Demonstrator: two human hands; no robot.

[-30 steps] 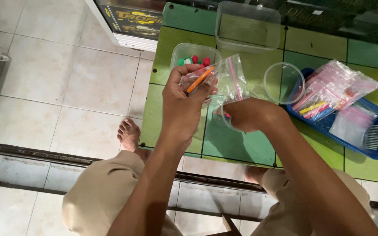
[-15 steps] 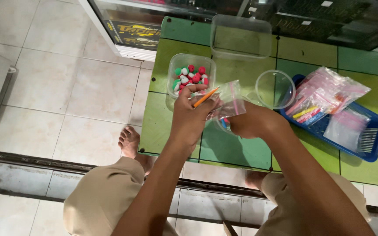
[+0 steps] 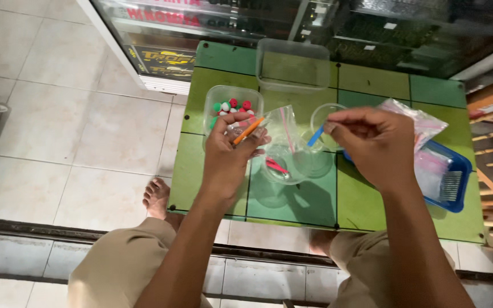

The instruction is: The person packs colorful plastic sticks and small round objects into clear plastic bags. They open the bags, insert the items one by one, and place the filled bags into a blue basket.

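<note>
A seated person's knees in tan trousers fill the bottom of the view, with a bare foot (image 3: 157,197) on the pale floor tiles. Above them, both bare hands work over a small green table (image 3: 320,199).

The left hand (image 3: 232,151) pinches an orange stick (image 3: 249,130) between thumb and fingers while also gripping the mouth of a small clear plastic bag (image 3: 283,149) (some red and pink pieces lie inside it). The right hand (image 3: 375,145) has lifted away from the bag since a moment ago, when it was pressed against it, and now pinches a short blue stick (image 3: 316,136) at its fingertips, just beside the bag's opening.

Behind the left hand sits a clear tub of red, green and white balls (image 3: 232,106); a round clear cup (image 3: 326,117) stands behind the bag. To the right, a blue tray (image 3: 455,188) holds more filled plastic bags. Farther back rests an empty clear box (image 3: 292,64), then a glass-fronted cabinet (image 3: 212,28).
</note>
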